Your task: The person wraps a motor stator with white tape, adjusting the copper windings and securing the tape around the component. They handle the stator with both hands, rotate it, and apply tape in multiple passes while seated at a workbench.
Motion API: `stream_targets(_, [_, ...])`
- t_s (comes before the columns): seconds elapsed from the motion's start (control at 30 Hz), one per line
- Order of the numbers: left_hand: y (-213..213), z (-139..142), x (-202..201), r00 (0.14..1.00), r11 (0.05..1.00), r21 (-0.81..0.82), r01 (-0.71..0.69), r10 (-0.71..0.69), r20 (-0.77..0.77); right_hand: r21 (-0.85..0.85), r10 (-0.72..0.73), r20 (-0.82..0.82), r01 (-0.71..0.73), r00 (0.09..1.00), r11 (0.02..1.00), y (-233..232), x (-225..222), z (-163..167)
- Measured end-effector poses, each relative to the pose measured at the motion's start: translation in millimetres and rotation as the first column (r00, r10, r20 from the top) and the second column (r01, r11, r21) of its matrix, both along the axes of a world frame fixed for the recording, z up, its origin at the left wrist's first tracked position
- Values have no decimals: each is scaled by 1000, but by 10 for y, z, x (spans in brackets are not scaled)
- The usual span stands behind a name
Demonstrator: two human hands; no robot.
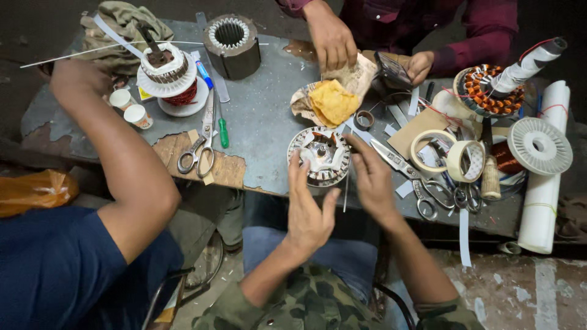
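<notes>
So, progress check on the stator core (325, 156): it's sitting flat on the table (263, 116) right at the near edge, and as far as I can see the slots look bare, white insulation liners in but no copper showing. Compare that with the wound stator (486, 91) over on the right, full of orange-brown coils, and I'd guess the winding on this one is all still to do. Hard to be sure though, the middle is a bit blurry.

Neither of the wearer's hands has hold of anything. The left hand (307, 208) is open, fingers spread and pointing up, hovering just below and in front of the core, fingertips about at its near rim. The right hand (371, 174) is open too, fingers loosely apart, just beside the core's right edge, maybe grazing it, can't tell for certain.

Other stuff around: scissors (199, 150) on the left, another pair (416, 183) right next to the right hand, masking tape rolls (449, 156), and a person across the table with a yellow cloth (333, 101) on some paper. Someone's bare arm (116, 153) stretches across the left side.
</notes>
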State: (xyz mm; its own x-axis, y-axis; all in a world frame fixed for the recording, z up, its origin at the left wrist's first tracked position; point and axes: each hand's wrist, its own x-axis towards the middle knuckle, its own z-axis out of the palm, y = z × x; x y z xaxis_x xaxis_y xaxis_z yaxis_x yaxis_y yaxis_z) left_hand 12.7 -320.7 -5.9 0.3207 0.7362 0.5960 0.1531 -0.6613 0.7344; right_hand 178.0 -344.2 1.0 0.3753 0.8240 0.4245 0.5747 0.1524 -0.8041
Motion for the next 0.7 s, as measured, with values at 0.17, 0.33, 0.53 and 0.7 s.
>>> stream_targets(0.17, [321, -16, 3, 997, 995, 73, 73, -70, -44, 92, -221, 97, 212, 970, 973, -124, -329, -127])
stream_targets(0.33, [654, -2, -227, 989, 983, 105, 149, -149, -10, 192, -214, 180, 180, 960, 965, -182, -345, -86])
stream_targets(0.53, [551, 145, -239, 992, 947, 319, -33, 69, -103, 212, -32, 398, -58, 917, 975, 36, -100, 102])
stream_targets(0.7, [589, 338, -201, 965, 969, 242, -53, 112, -237, 89, 58, 429, -106, 902, 990, 182, -74, 285])
